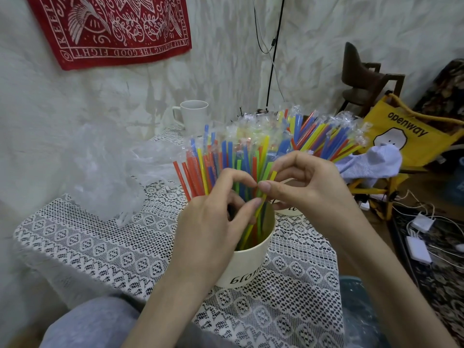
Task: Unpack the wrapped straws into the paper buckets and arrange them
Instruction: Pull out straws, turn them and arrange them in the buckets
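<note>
A cream paper bucket (pixel 247 266) with black lettering stands on the lace-covered table, holding several bare straws (pixel 200 172) in orange, yellow, green and blue. Over its mouth my left hand (pixel 213 222) and my right hand (pixel 308 187) both pinch one yellow straw (pixel 270 178) that slants down into the bucket. Behind, a second paper bucket (pixel 291 210) is mostly hidden by my right hand. It carries several straws still in clear wrappers (pixel 321 131), fanned out to the right.
A pile of clear plastic wrapping (pixel 113 177) lies on the table's left side. A white mug (pixel 193 116) stands at the back by the wall. Right of the table are a yellow chair with an "openway" bag (pixel 411 131) and cables and chargers (pixel 421 237) on the floor.
</note>
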